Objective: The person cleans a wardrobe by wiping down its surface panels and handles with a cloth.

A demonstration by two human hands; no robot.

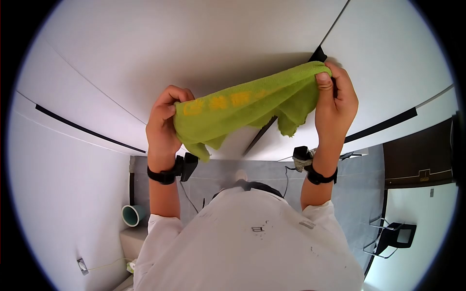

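Observation:
A green cloth [242, 109] with faded yellow lettering along its upper left part is stretched between my two hands. My left hand [165, 119] pinches its left end, thumb in front. At the higher right end, my right hand [337, 97] grips a gathered corner, with the thumb pressed on the near side. Ragged lower edges of the cloth hang loose between the hands. Behind it stand white cabinet doors [208, 39] with dark handle strips; whether the cloth touches them I cannot tell. Black bands with small devices circle both wrists.
Grey floor [359, 194] lies below, with thin cables near my feet. A teal bin [132, 215] sits at lower left, near a wall socket [82, 266]. On the right are a black chair [391, 237] with metal legs and a dark brown panel [417, 155].

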